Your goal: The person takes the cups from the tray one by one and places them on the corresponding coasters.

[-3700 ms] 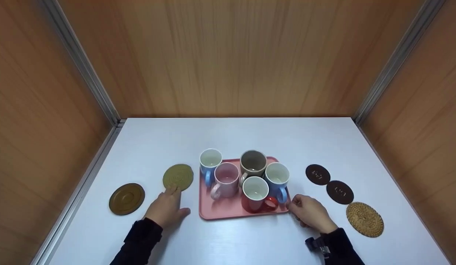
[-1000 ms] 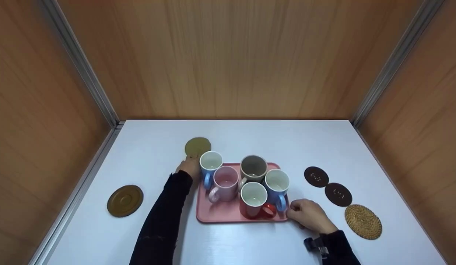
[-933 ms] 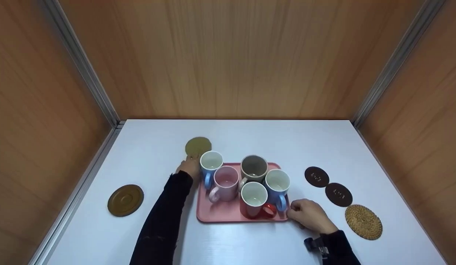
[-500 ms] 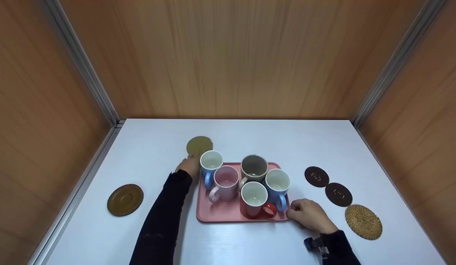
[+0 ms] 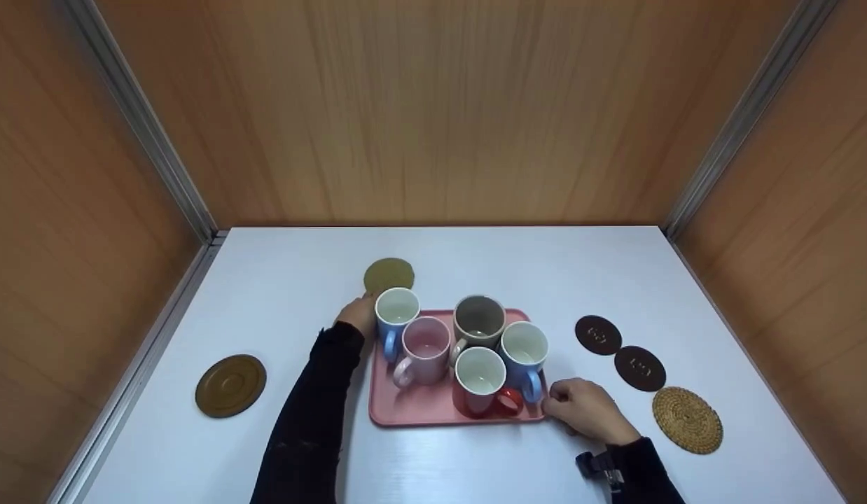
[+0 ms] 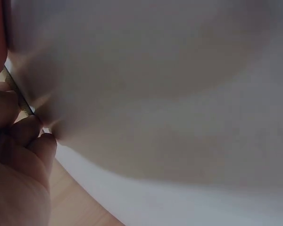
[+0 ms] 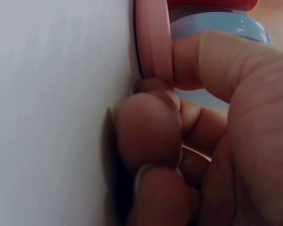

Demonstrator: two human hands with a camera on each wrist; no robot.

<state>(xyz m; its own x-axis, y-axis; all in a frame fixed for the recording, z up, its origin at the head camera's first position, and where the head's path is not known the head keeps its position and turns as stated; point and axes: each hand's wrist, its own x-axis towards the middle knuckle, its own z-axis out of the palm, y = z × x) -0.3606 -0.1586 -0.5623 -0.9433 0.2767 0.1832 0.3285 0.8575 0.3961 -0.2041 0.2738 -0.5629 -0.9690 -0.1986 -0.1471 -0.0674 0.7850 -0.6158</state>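
In the lower middle of the head frame, a flat pink rectangular tray [image 5: 417,411], apparently plastic, with a low rim. Seems to lie level on a smooth white tabletop [image 5: 517,259]. At its lower right corner, the right hand [image 5: 586,407], thumb over the rim and a fingertip tucked at the outer edge: a pinch on the tray. Probably stiff and light alone, but weighty and prone to tipping when loaded; best gripped by both short sides and kept level.

Above the tray's upper left corner, a thin olive-green round coaster [image 5: 389,273]. At its lower left edge, the left hand [image 5: 359,313], with bent fingers; impossible to tell a pinch from a press. Likely light, perhaps bendy, easily slid; best taken by the edge.

On the tray, close together, five glossy ceramic-looking mugs: light blue at upper left [image 5: 389,332], pink [image 5: 430,367], grey-beige [image 5: 479,322], light blue at right [image 5: 520,373], red [image 5: 475,404]. Hard, slippery and breakable by the look; handles the surest hold.

Farther out, at left, a brown round saucer-like disc [image 5: 230,385]; at right, two dark brown round coasters [image 5: 598,334] [image 5: 640,368], touching or nearly, and below, a tan woven round coaster [image 5: 688,420]. Behind, a wood-grain panel [image 5: 405,119].
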